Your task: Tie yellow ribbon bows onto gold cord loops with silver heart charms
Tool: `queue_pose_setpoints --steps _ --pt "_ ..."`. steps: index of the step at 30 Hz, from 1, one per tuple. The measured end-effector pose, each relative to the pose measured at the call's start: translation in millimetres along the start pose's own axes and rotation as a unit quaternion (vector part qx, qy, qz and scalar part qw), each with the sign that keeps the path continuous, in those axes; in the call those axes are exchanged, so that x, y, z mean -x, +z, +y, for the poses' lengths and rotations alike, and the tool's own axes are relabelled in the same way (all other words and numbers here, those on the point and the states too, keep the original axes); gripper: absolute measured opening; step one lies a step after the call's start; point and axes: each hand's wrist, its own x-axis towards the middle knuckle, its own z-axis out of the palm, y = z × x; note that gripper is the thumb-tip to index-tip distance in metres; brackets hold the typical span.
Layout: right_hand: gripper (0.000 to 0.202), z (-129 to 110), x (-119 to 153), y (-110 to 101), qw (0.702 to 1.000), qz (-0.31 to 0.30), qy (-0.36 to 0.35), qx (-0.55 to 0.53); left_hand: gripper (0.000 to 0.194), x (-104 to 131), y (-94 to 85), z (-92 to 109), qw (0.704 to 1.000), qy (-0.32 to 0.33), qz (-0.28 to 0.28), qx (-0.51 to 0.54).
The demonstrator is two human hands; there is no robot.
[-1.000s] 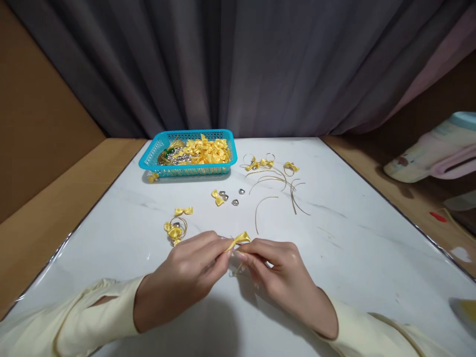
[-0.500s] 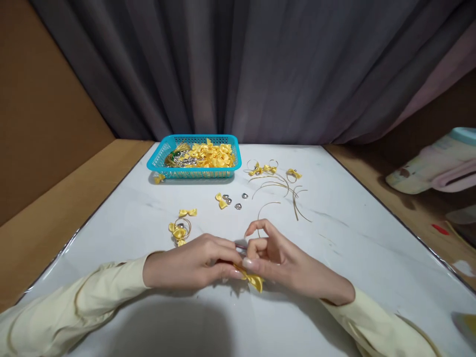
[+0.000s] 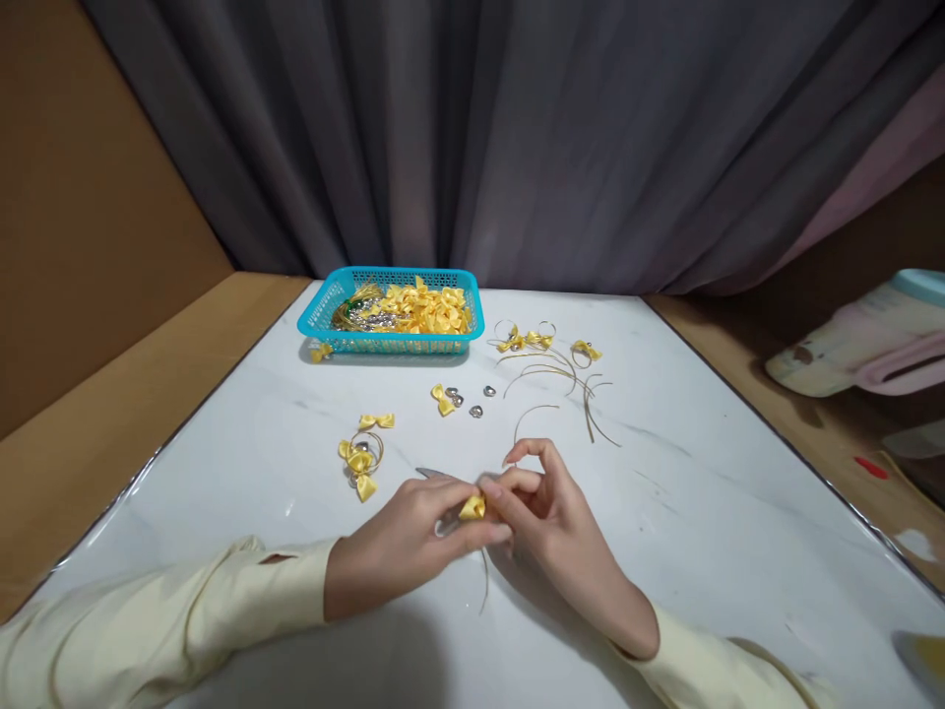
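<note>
Near the front middle of the table, my left hand pinches a small yellow satin bow between thumb and fingers. My right hand meets it from the other side, with thumb and forefinger closed at the bow's edge; its other fingers are curled, partly hidden. A thin gold cord hangs down below the bow. Behind my left fingers a pointed grey metal blade sticks out, the rest of it covered. Left of my hands lie more yellow bows with a ring of cord.
A blue basket holding bows, silver pieces and cord stands at the back. Several silver charms and a bow lie mid-table. Loose cords and bows with loops lie back right. A pale tumbler is at far right.
The bow has turned and risen between my fingers, showing less of itself. My left hand has opened its thumb downward, and a cord end now hangs below. The blade tip has come into sight.
</note>
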Motion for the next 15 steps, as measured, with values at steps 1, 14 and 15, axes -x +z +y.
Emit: queue_pose_setpoints --steps 1,14,15 --pt "0.028 1.3 0.5 1.0 1.000 -0.005 0.004 0.008 0.024 0.5 2.4 -1.2 1.000 -0.002 0.001 0.007" --pt "0.025 2.1 6.2 5.4 0.997 0.031 -0.001 0.064 0.015 5.3 17.4 -15.9 0.993 -0.013 0.114 0.021" --pt "0.025 1.6 6.4 5.0 0.997 0.036 -0.004 0.063 0.016 6.0 17.9 -16.8 0.992 -0.004 0.123 0.018"
